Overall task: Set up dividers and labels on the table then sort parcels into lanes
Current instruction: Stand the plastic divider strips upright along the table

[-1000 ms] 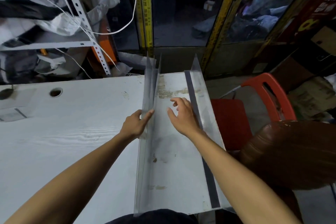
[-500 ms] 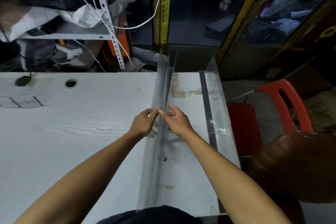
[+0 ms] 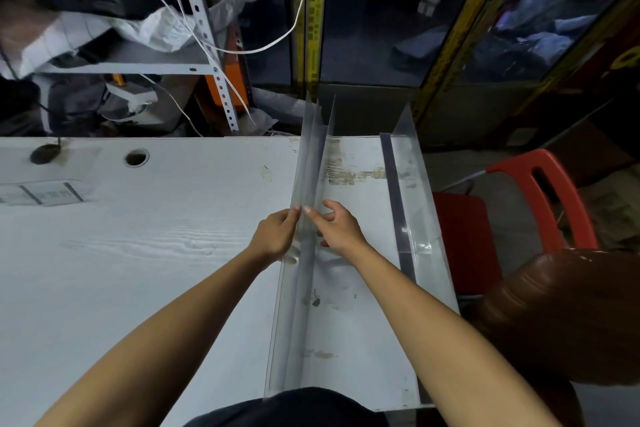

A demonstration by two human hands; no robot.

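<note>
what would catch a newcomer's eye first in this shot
Two bare hands, left hand and right hand, meet mid-frame, pinching a bunch of tall clear plastic divider sheets upright on the white wood-grain table. Another clear plastic divider stands along the table's right edge, a red plastic chair beyond.

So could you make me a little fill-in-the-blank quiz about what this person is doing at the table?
1. Both hands, left hand and right hand, meet at a stack of clear ____ standing on edge.
2. The table top is coloured ____.
3. Beyond the table's right edge stands a chair coloured ____.
4. Another clear divider stands by the table's ____ edge.

Missing words: dividers; white; red; right
</note>
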